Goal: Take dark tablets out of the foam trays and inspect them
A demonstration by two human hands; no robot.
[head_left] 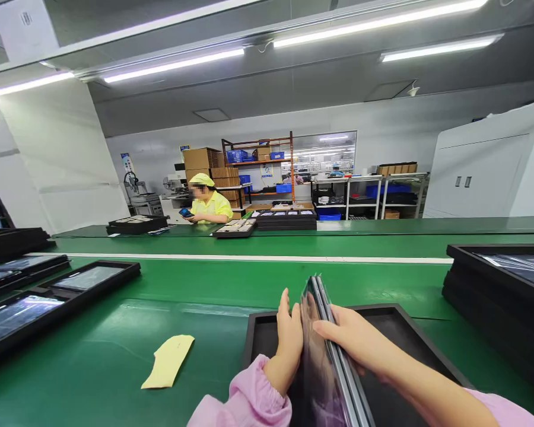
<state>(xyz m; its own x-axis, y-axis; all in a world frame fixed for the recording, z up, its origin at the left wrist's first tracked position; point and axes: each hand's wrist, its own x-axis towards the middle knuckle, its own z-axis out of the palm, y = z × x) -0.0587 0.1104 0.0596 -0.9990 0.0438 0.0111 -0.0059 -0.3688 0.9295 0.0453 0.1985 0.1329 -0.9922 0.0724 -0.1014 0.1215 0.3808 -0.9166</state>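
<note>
Hands first: both of mine are clamped on a stack of thin dark glossy panels (321,332) with grey edges, which stands on edge at 6 o'clock, low in my view. My left hand (289,335) lies flat against the stack's 9 o'clock face, fingers straight and pointing toward 12 o'clock. My right hand (353,339) presses the 3 o'clock face, with the fingers laid along the upper edge. Only the thickness of the panels keeps the two hands apart. Pink sleeves show at both forearms.

The stack rises over a shallow black rectangular tray (396,329) that sits on the green bench (196,290). My arms hide the stack's lower end, so I cannot tell whether it touches the tray floor.

At 8 o'clock from the tray, a pale yellow scrap of paper (169,360) lies flat on the bench, apart from it. Further out at 9 o'clock, a long black tray of flat glossy panels (53,299) lies at an angle, with more dark trays behind it. At 3 o'clock stands a pile of black trays (489,290), the top one holding a shiny panel. A white stripe (258,258) crosses the bench at 12 o'clock. Beyond it, at 11 o'clock, a person in a yellow smock and cap (207,204) sits at the far side holding something small and dark, with low black trays on either side.
</note>
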